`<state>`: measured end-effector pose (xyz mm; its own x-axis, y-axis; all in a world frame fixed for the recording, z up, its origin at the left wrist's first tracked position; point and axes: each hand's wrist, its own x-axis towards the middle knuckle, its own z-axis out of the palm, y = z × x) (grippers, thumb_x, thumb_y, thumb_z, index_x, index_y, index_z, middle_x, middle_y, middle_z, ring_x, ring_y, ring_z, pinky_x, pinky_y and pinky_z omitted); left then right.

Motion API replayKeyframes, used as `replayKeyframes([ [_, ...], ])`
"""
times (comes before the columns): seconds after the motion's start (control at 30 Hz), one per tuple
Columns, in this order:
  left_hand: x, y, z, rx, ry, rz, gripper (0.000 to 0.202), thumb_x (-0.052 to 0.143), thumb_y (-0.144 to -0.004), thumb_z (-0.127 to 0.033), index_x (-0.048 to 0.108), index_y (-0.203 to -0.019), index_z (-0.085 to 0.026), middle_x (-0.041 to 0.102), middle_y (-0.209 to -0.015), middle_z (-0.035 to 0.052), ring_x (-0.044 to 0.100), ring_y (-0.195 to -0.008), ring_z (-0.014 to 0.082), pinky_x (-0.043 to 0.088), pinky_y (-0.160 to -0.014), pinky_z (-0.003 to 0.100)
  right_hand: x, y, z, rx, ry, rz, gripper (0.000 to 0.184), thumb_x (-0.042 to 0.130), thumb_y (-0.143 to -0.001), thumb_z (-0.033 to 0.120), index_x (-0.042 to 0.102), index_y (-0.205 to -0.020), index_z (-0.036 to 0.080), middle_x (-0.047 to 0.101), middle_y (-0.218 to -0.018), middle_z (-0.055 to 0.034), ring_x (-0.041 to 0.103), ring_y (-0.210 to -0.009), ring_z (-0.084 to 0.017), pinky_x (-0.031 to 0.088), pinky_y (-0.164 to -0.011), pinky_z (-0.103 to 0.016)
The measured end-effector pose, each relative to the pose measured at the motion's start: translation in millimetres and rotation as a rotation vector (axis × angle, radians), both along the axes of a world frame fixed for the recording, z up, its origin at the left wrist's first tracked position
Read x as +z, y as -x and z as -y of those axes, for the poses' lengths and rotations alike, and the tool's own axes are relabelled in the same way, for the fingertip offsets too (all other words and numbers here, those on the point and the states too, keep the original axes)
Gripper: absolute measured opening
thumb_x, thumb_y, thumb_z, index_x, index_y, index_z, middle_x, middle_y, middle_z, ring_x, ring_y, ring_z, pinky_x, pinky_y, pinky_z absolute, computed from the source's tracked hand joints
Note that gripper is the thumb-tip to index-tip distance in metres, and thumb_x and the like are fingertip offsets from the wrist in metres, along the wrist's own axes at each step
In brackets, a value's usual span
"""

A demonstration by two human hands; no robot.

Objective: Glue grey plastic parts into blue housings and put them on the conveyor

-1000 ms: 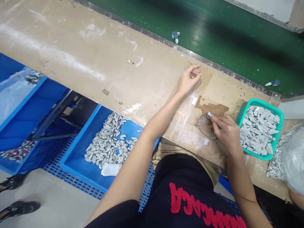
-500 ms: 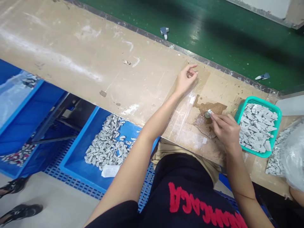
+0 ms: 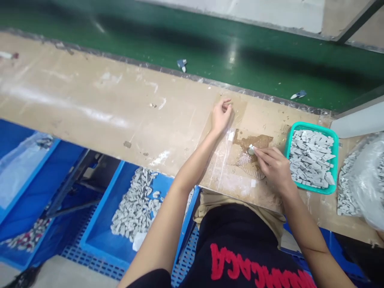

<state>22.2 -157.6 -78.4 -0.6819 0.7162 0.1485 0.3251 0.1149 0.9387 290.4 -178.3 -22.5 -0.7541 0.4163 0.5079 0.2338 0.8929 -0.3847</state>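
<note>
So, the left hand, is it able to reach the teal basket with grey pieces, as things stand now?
Probably yes: the left hand holds nothing, and the bench top toward the teal basket looks free, passing just beyond the right hand, which pinches a small pale piece.

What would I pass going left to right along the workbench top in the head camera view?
The person's left hand, then right hand, then the teal plastic basket of gray pieces, then the clear plastic bag over more gray pieces.

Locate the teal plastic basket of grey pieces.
Head view, right side: the teal plastic basket sits on the tan workbench, just right of the person's right hand.
</note>
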Motion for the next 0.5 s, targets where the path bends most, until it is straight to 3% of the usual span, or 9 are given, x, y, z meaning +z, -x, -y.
replayKeyframes([
  [0.07, 11.1, -10.5, -4.0, 0.007, 0.075, -0.116, 0.024, 0.056, -0.091, -0.020, 0.068, -0.112, -0.018, 0.071, -0.085, 0.0060, 0.065, -0.081, 0.0179, 0.049, -0.084, 0.031, -1.0, -0.5, 0.3, -0.018, 0.028, 0.002, 0.033, 0.055, -0.095, 0.010, 0.070, -0.122, 0.023, 0.076, -0.094, -0.0058, 0.067, -0.084, -0.019, 0.058, -0.079, -0.035],
  [0.17, 28.4, -28.5, -27.0, -0.127, 0.115, -0.307, 0.025, 0.055, -0.089, -0.017, 0.069, -0.110, -0.016, 0.072, -0.089, 0.0078, 0.066, -0.090, 0.0209, 0.048, -0.093, 0.034, -4.2, -1.0, -0.1, -0.001, 0.103, 0.029, 0.037, 0.053, -0.096, 0.010, 0.069, -0.126, 0.023, 0.076, -0.094, -0.0057, 0.066, -0.083, -0.019, 0.059, -0.080, -0.037],
  [0.3, 46.8, -58.7, -90.6, -0.355, 0.143, -0.388, 0.027, 0.054, -0.090, -0.015, 0.068, -0.113, -0.014, 0.072, -0.099, 0.0111, 0.066, -0.099, 0.0227, 0.047, -0.097, 0.034, -8.8, -1.3, 0.7, -0.043, 0.160, -0.015, 0.039, 0.052, -0.096, 0.010, 0.069, -0.128, 0.024, 0.075, -0.095, -0.0063, 0.066, -0.087, -0.020, 0.060, -0.081, -0.037],
  [0.4, 52.9, -84.1, -143.6, -0.414, 0.197, -0.299, 0.029, 0.062, -0.089, -0.019, 0.066, -0.117, -0.012, 0.070, -0.115, 0.0165, 0.062, -0.116, 0.0259, 0.042, -0.106, 0.036, -9.6, -1.0, 3.1, -0.071, 0.178, -0.003, 0.038, 0.051, -0.096, 0.009, 0.070, -0.126, 0.023, 0.075, -0.095, -0.0075, 0.066, -0.090, -0.021, 0.061, -0.082, -0.038],
  [0.5, 52.4, -103.0, -181.6, -0.437, 0.208, -0.191, 0.043, 0.078, -0.078, -0.017, 0.065, -0.118, -0.011, 0.065, -0.129, 0.0202, 0.055, -0.127, 0.0291, 0.037, -0.111, 0.037, -7.7, -0.1, 5.3, -0.093, 0.195, 0.021, 0.037, 0.052, -0.094, 0.007, 0.071, -0.123, 0.020, 0.074, -0.094, -0.0089, 0.066, -0.093, -0.022, 0.061, -0.082, -0.038],
])
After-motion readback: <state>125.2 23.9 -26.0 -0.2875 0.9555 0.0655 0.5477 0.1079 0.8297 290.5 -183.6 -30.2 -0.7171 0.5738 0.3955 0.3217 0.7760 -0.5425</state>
